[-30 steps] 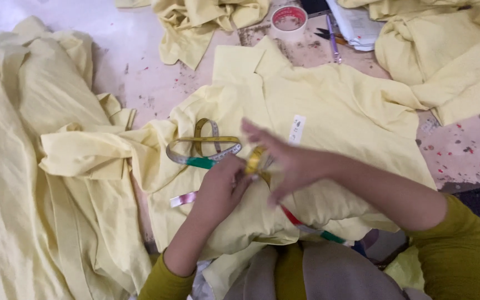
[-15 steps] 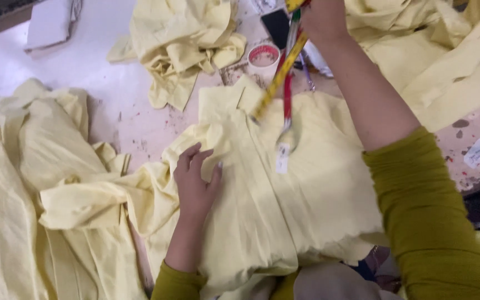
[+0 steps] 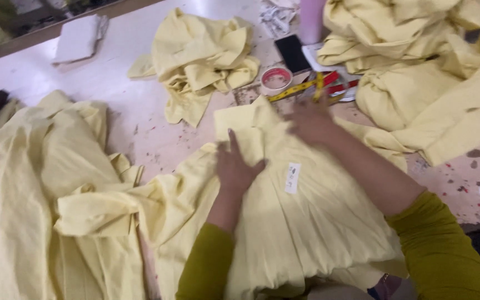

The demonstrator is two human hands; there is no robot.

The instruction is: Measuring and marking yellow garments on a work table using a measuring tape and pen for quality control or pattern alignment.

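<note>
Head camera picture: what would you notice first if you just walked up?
Pale yellow cloth is everywhere: a shirt lies spread in the middle with a small white tag on it. The left hand presses flat on the shirt, and the right hand rests near its collar. Just behind lie a tape measure and a small round tin.

Left hand (image 3: pixel 234 169) and right hand (image 3: pixel 312 123) flat on pale yellow cloth garment (image 3: pixel 301 222), yellow measuring tape (image 3: pixel 301 87) just beyond right grip.
</note>
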